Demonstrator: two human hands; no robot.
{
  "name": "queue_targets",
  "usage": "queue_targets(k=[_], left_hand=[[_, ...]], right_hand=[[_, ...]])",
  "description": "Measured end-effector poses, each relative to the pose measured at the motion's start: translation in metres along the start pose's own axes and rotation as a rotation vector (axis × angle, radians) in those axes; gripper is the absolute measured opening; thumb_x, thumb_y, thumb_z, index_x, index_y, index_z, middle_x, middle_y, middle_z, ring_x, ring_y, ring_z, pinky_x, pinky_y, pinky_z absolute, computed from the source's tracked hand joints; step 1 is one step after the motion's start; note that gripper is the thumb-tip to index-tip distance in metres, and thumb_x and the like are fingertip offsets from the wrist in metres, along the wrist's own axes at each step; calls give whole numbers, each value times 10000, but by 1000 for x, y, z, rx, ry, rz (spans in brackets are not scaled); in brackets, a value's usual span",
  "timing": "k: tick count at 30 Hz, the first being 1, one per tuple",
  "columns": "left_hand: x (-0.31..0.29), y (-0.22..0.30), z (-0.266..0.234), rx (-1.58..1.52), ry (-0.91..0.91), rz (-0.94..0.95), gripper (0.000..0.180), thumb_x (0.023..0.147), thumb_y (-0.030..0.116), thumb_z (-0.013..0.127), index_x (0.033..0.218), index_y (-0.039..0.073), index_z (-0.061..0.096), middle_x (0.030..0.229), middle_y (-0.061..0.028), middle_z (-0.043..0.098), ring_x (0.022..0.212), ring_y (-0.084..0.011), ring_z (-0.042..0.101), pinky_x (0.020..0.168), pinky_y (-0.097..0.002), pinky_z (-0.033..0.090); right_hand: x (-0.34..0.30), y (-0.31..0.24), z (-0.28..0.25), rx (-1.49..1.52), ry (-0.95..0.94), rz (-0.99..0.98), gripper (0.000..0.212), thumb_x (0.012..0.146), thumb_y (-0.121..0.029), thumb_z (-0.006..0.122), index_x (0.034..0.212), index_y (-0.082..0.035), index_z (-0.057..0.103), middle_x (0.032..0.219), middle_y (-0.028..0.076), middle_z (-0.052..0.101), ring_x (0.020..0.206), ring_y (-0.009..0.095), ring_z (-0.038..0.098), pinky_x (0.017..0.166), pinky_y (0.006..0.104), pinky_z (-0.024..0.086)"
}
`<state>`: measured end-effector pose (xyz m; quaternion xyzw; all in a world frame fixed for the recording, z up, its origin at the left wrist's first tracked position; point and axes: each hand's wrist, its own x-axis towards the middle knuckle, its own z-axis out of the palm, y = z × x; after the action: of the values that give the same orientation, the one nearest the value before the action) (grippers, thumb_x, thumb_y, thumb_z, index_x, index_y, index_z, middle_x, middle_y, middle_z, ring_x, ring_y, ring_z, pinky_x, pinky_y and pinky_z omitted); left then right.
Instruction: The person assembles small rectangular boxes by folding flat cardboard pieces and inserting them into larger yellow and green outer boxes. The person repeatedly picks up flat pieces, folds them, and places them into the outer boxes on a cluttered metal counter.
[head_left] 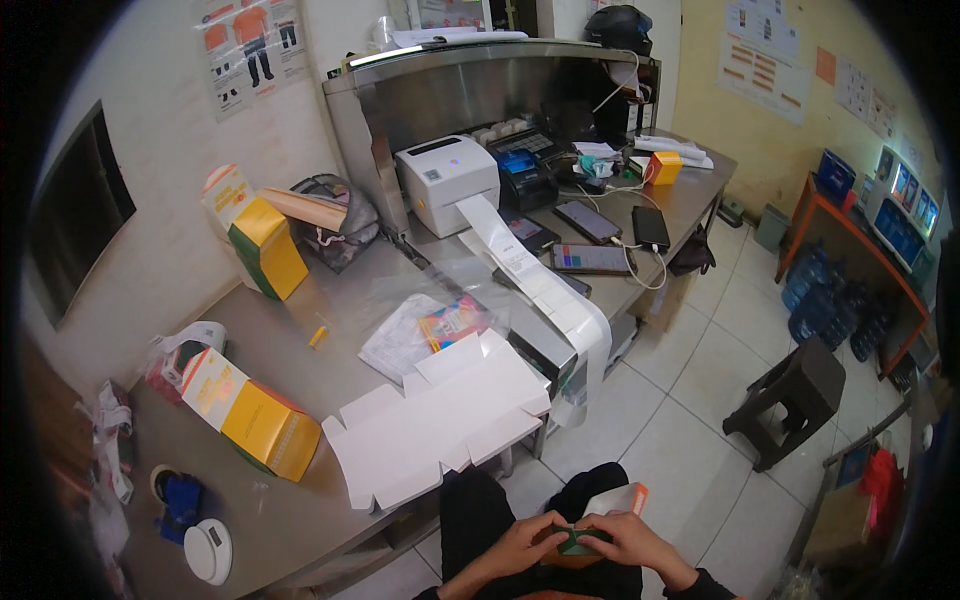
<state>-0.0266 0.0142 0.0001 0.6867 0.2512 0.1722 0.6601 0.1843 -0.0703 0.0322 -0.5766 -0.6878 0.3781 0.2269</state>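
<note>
The left hand (527,546) and right hand (630,542), fingers curled nearly closed, pinch a box (579,546) near five o'clock, presumably steadying it over the lap (477,510) (a makeshift bench); white card (440,420) lies between six and seven.

"What's on the left side?"

"An off-white wall (160,70) with a poster (250,60) and a dark four-sided panel (85,210); whether that's a window, I can't tell."

"And the right?"

"A yellowish wall (700,95), hung with paper sheets (760,70). Near it stands an orange-edged stand (866,248), blue water jugs (815,290) underneath, and a brightly glowing display (905,205) on top."

"The floor?"

"Pale square tiles (690,420), darker joints between. A dark stool (790,395) stands there."

"Other furniture?"

"A grey metal table (310,520) along the left, and a raised metal panel (470,85) farther back."
</note>
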Motion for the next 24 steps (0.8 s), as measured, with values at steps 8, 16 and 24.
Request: queue_targets(k=[8, 16, 24], left_hand=[[9, 12, 25, 82, 386, -133, 155, 870, 138, 642, 922, -8, 634, 801, -48, 632, 699, -65, 559, 624, -219, 449], [10, 8, 26, 66, 293, 128, 183, 884, 116, 614, 1031, 13, 651, 832, -64, 604, 717, -108, 578, 623, -239, 455], [-2, -7, 29, 242, 126, 210, 174, 890, 151, 610, 995, 16, 645, 872, -82, 549, 774, -144, 589, 679, -253, 454]], right_hand=[[2, -2, 9, -279, 644, -420, 204, 653, -46, 729, 828, -139, 683, 927, -8, 668, 744, 170, 610, 669, 313, 437], [3, -2, 14, -194, 571, -265, 126, 697, -63, 710, 805, -105, 660, 914, 24, 685, 775, 188, 643, 676, 302, 460], [-1, 20, 22, 397, 36, 209, 189, 785, -134, 723, 884, -45, 590, 741, 78, 665, 676, 216, 643, 657, 263, 499]])
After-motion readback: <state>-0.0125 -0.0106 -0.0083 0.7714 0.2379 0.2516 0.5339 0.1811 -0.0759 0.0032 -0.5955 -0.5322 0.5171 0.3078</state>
